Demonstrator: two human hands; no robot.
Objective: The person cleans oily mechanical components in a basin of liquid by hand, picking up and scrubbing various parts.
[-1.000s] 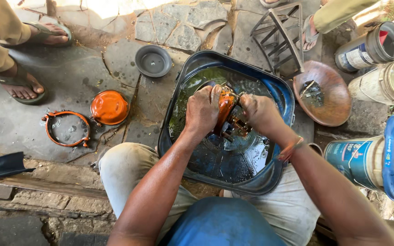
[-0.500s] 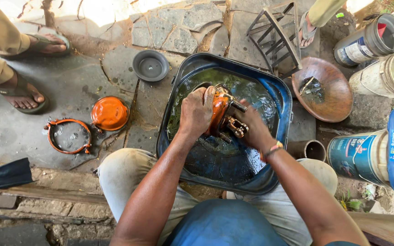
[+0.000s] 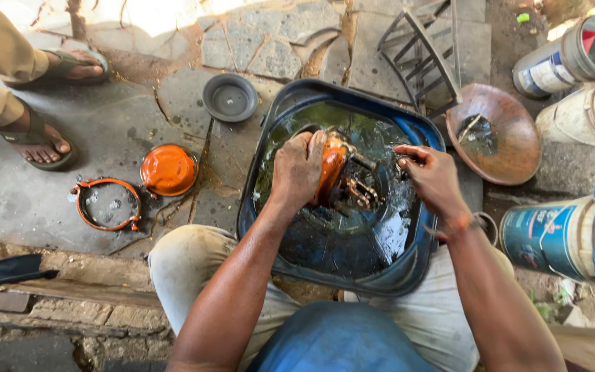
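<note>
Fingers of the left hand [image 3: 299, 172] are curled tight over the top of an orange metal machine part [image 3: 335, 172], grasping it upright in the middle of a dark blue plastic tub [image 3: 427, 227] that holds dark, glossy liquid. The right hand [image 3: 435, 178] is loose and apart from the part, its fingers half spread and wet, hovering just above the liquid near the tub's right wall and holding nothing that can be made out. The tub sits on the ground between the person's knees. Left of it, on cracked grey stone paving, lie an orange domed cover [image 3: 168, 170], an orange clamp ring [image 3: 107, 204] and a small dark round dish [image 3: 230, 97]. Right of the tub stand a rusty brown bowl [image 3: 511, 148], a metal frame [image 3: 418, 55] and several paint buckets [image 3: 545, 238]. Another person's sandalled feet [image 3: 39, 141] rest at the upper left.
</note>
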